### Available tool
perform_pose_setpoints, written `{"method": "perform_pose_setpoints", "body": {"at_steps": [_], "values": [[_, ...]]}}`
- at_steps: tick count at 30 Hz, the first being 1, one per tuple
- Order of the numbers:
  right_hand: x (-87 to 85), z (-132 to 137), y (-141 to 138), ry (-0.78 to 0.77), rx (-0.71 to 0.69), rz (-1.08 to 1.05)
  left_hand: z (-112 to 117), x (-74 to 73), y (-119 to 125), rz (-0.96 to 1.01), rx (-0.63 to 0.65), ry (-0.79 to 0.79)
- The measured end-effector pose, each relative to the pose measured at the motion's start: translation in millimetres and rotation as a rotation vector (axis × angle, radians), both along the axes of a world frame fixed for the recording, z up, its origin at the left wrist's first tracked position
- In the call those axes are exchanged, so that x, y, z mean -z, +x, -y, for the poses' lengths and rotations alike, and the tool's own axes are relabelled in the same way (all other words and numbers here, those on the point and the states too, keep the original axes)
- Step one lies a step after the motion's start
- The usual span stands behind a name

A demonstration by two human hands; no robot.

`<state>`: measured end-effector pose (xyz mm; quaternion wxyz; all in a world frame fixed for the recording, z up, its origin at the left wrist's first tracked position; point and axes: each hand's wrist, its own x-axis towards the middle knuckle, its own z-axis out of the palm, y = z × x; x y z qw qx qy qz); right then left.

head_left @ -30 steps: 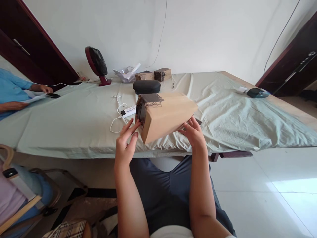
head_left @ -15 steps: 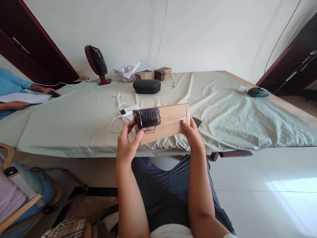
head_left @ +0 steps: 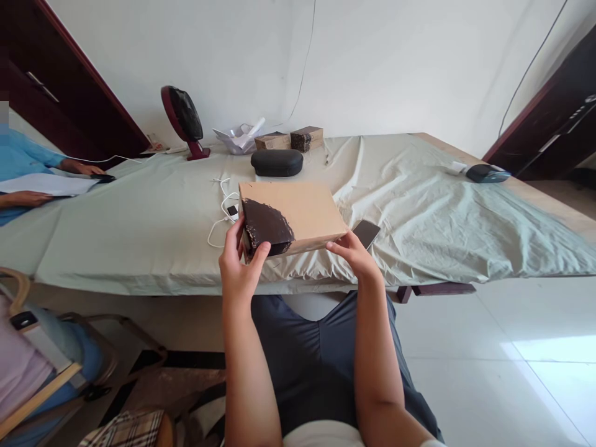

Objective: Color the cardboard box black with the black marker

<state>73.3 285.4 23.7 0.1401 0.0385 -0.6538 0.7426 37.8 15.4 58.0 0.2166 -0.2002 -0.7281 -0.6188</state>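
Left hand [head_left: 237,267]: pinching cardboard box [head_left: 311,208] at dark-patched end; right hand [head_left: 358,254]: pinching opposite end; phone [head_left: 367,232]: near right hand.

Glare blazes off the floor [head_left: 552,354], right of the right hand [head_left: 357,254]; shade below the left hand [head_left: 238,264], edges stretched!

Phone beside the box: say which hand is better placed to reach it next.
Probably the right hand: it holds the box near the phone; the left hand holds the opposite end.
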Motion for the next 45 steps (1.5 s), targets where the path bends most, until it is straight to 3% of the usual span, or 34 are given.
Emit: {"method": "perform_pose_setpoints", "body": {"at_steps": [5, 10, 14, 21, 25, 28, 36, 42, 45], "values": [[-3.2, -2.3, 0.4, -0.183, 0.053, 0.104, 5.8, 6.1, -4.8, -0.105, -0.013, -0.129], [-8.7, 4.0, -1.8, -0.332, 0.084, 0.141, 3.3, 20.9, -16.1, -0.456, -0.053, -0.063], [-7.0, 11.8, -3.4, -0.274, 0.131, 0.142, -1.5, 20.0, -15.0, -0.495, -0.025, -0.02], [8.3, 8.4, -14.9, -0.171, 0.176, 0.013, -7.1, 0.0, 0.0, -0.349, 0.076, -0.069], [8.4, 6.3, -15.3, -0.05, 0.225, -0.02, -23.7, -5.2, 4.8, -0.319, -0.095, -0.087], [5.3, 5.1, -10.0, -0.024, 0.152, 0.013, -28.4, -5.5, 4.1, -0.357, -0.194, -0.075], [4.9, -2.5, -2.1, -0.275, 0.061, 0.152, 10.1, 1.5, -10.0, -0.588, -0.035, -0.377], [2.2, -10.8, -1.7, -0.411, -0.107, 0.271, 19.2, 4.6, -15.2, -0.623, -0.167, -0.375], [1.2, -17.1, 1.7, -0.436, -0.184, 0.281, 23.1, 6.6, -15.6, -0.555, -0.15, -0.306]]}}
